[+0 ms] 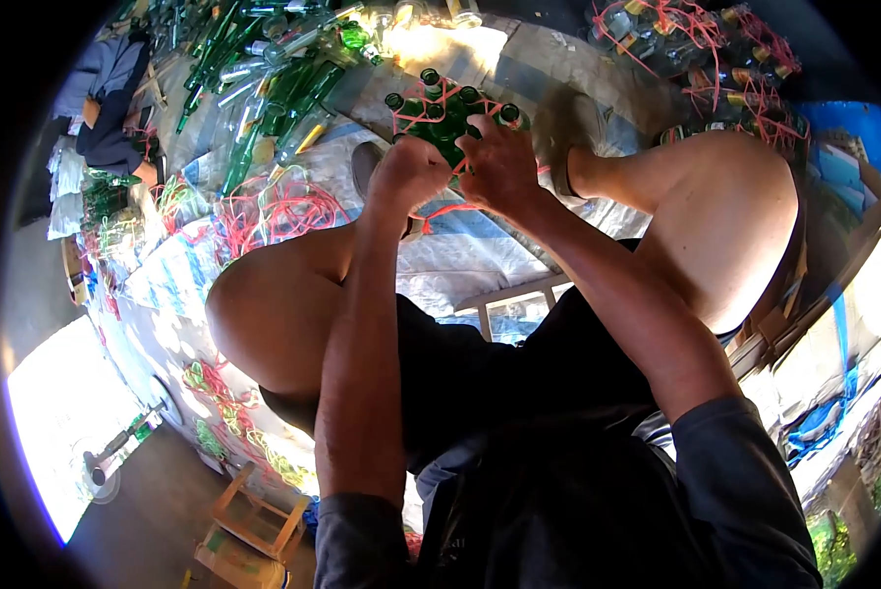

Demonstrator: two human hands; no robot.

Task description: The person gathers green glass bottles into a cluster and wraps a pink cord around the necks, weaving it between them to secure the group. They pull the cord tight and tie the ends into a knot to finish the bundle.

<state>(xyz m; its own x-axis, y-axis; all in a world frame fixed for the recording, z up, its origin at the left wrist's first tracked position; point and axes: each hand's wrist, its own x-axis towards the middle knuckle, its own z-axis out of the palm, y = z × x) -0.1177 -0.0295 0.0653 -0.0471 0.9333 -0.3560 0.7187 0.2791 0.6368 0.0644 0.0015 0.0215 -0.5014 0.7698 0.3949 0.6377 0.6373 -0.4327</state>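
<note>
A cluster of upright green glass bottles stands on the ground between my feet, with pinkish-red string running around the necks. My left hand is closed in a fist at the near left side of the cluster, gripping the red string. Just right of it, my right hand has its fingers curled against the near bottles, pinching the string; its fingertips are partly hidden. A loose red strand passes below both hands.
Many loose green and clear bottles lie at the upper left. Tangled red string is beside my left knee. String-tied bottle bundles stand at the upper right. Another person's leg shows far left. A wooden stool stands lower left.
</note>
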